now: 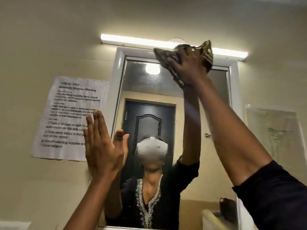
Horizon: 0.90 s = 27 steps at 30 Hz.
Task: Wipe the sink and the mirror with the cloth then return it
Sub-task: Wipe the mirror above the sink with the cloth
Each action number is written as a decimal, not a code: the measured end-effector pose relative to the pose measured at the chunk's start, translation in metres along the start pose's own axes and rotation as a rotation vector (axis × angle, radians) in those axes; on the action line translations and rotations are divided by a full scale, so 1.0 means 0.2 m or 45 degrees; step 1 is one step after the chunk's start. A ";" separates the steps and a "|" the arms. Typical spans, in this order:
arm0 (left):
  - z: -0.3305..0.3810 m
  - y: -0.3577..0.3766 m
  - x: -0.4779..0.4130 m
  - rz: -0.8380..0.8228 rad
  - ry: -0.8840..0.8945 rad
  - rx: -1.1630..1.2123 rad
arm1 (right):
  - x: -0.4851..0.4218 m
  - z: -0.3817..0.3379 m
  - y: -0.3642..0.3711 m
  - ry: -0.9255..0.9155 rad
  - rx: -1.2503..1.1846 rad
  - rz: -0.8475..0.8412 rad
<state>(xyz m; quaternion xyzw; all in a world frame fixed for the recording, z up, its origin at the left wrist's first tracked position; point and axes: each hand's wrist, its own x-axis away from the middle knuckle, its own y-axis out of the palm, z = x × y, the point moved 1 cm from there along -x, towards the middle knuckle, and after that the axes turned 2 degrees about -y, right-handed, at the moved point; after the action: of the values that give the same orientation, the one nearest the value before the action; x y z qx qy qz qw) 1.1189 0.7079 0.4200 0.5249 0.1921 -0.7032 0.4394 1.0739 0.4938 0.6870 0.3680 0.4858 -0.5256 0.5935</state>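
Now the right hand [187,67] grips the cloth [206,55] at the mirror's [149,90] one o'clock corner; left hand [103,146] spread wide; loose folds could slip free, smearing glass

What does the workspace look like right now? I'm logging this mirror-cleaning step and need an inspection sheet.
Surface: mirror in a white frame on a beige wall; the glass reflects the person, a dark door and a ceiling lamp.
Job's things: striped cloth pressed at the mirror's top right edge; sink not in view.
Clutter: a dark object at the lower right, too unclear to name.
Hands: right hand grips the cloth; left hand open, fingers straight, at the mirror's left edge, contact unclear.
Cables: nothing seen.
Surroundings: tube light above the mirror; printed sheet taped left; clear plastic sheet right.
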 end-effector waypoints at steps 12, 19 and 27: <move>0.06 0.00 0.01 -0.055 0.067 -0.004 | 0.35 0.31 -0.15 0.709 0.336 0.171; 0.08 -0.03 0.03 -0.135 0.174 -0.038 | 1.15 0.04 -0.11 0.728 0.285 -0.018; 0.08 -0.03 0.03 -0.119 0.212 -0.010 | 1.52 -0.09 -0.11 0.643 0.331 -0.260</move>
<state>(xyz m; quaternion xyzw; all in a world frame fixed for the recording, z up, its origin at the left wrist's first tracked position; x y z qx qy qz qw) 1.1039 0.6976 0.4189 0.5704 0.2550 -0.6761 0.3905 1.0417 0.4253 0.3919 0.5090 0.5812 -0.5323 0.3460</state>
